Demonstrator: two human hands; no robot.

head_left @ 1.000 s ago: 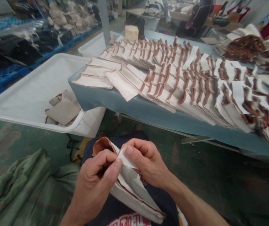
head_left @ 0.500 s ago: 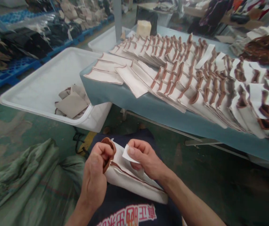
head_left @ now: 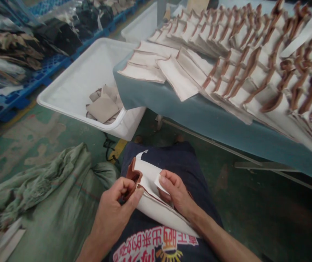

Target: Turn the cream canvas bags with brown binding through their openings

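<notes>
Dark printed clothing (head_left: pixel 172 156) covers the person's lap, and over it lies a brown-edged white piece (head_left: pixel 161 215), held slantwise in both hands. The left hand (head_left: pixel 116 209) pinches it with thumb and forefinger at the brown rim (head_left: pixel 131 171), where the opening gapes. The right hand (head_left: pixel 179 191) has its thumb and fingers pressed together on a small white strip (head_left: pixel 159 182), close above the piece's upper face; whether that strip is attached to it, I cannot tell. A narrow white tab (head_left: pixel 142 154) juts from the piece's far end. Work on this piece looks partly done: its long side appears joined, while the strip is not yet let go. To the left sits a green sack (head_left: pixel 60 203). Farther out, a white bin (head_left: pixel 71 80) beside the desk corner holds a few beige pieces (head_left: pixel 103 108). On the blue-covered desk (head_left: pixel 172 105), flat white pieces (head_left: pixel 145 72) lie at the near-left corner, with long rows of similar brown-rimmed pieces (head_left: pixel 243 78) behind; a loose strip (head_left: pixel 305 32) rests across one row. How many of them are finished cannot be judged. Beyond, dark bundles (head_left: pixel 60 34) lie on blue pallets (head_left: pixel 41 78).
</notes>
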